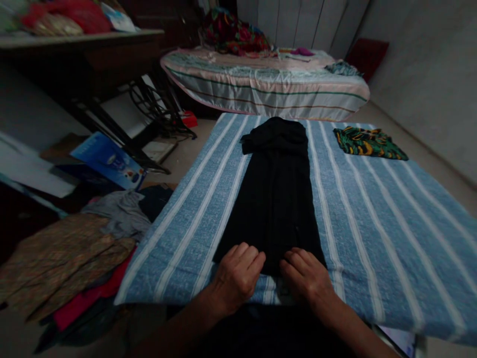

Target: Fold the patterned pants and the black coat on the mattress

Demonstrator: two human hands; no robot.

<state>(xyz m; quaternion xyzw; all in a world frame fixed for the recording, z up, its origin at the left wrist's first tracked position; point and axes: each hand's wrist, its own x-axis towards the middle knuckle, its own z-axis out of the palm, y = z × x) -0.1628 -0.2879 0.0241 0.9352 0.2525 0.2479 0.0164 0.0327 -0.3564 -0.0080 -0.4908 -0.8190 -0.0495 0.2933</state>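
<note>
A black garment (278, 199) lies lengthwise on a table spread with a blue and white striped cloth (186, 214). Its sides look folded in to a long strip, and the far end is bunched. The near edge is gripped at its left corner by my left hand (240, 271), fingers curled over the fabric. My right hand (305, 273) is closed on the same edge further right, fingers bent. My thumbs are mostly hidden. A folded green and yellow patterned cloth (368, 143) rests at the table's far right.
Clothes including a brown checked garment (63, 253) are heaped at the left, beside a blue box (108, 159). A treadle sewing table (85, 42) stands behind them. A bed (268, 87) with a floral blanket (238, 32) is beyond the table; a wall (428, 74) bounds the right.
</note>
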